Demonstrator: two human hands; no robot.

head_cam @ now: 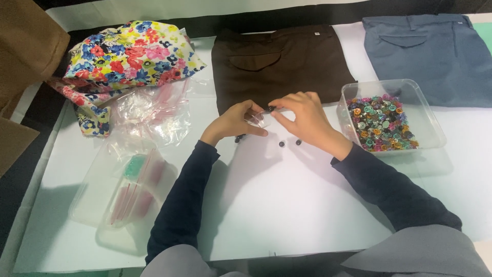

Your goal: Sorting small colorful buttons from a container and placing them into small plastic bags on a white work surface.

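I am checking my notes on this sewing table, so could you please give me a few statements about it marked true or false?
1. The clear tub on the person's right holds many colourful buttons. True.
2. The brown trousers lie on top of the grey-blue trousers. False: they lie side by side, apart.
3. The left hand and right hand meet over a small clear bag. True.
4. Two dark buttons lie inside the tub. False: they lie loose on the white table.

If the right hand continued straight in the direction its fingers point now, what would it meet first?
The right hand points left, toward the left hand. It would probably first meet the small clear bag held between them, then the left hand's fingers. Depth is hard to judge from above.
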